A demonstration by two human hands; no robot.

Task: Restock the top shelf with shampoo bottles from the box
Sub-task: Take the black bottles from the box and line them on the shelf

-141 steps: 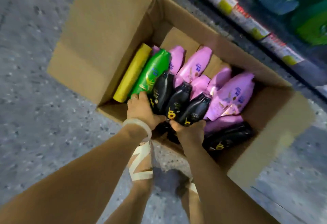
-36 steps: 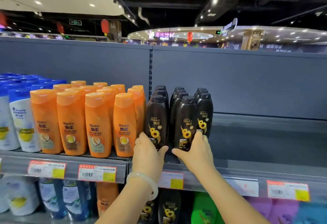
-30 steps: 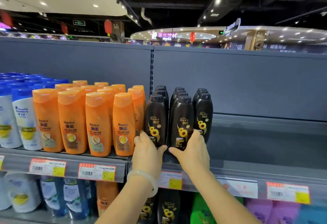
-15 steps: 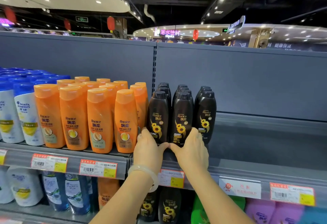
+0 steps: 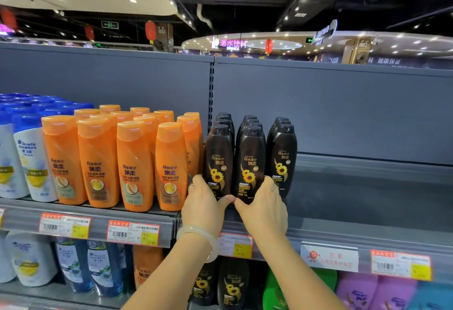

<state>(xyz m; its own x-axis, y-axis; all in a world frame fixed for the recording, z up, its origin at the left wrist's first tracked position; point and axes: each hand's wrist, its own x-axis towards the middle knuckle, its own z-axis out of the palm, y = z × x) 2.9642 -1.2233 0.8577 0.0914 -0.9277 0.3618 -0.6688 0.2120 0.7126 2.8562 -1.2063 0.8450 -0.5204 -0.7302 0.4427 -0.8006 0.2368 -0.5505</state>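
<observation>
The top shelf [image 5: 367,211] carries three rows of black Rejoice shampoo bottles standing upright, caps up, sunflower labels facing forward. The left front black bottle [image 5: 218,160] and the middle front black bottle [image 5: 250,162] stand side by side near the shelf's front edge. The right front black bottle [image 5: 282,157] stands just beside them, set slightly further back.

The left hand [image 5: 204,203] curls around the lower left side of the left front bottle, thumb pointing inward along its base. A ring shows on one finger, and a pale bangle [image 5: 199,238] sits on the wrist. The right hand [image 5: 266,205] wraps the lower right side of the middle front bottle, fingers lying between it and the right front bottle. The two thumbs nearly meet below the pair.

Orange Rejoice bottles [image 5: 137,162] stand in rows immediately left of the black group. White Head & Shoulders bottles with blue caps [image 5: 27,157] stand further left. To the right of the black bottles the shelf surface is bare grey metal. Price tags [image 5: 133,232] line the shelf's front rail. The supply box is not in view.
</observation>
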